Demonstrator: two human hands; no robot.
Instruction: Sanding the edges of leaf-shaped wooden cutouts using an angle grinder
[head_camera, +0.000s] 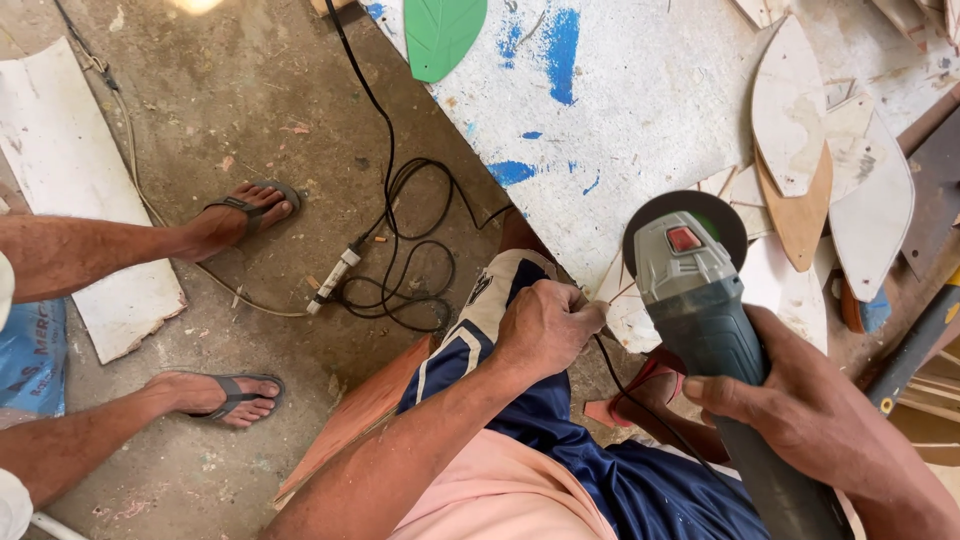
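In right hand (800, 400), angle grinder (700, 300).

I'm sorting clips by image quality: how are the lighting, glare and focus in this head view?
Head view: soft, even daylight with faint shadows only; one blown-out bright patch on the floor at the top edge; the right hand on the grinder, the left hand and the white board are all sharp; straight edges bow slightly toward the frame's sides, a wide-lens effect.
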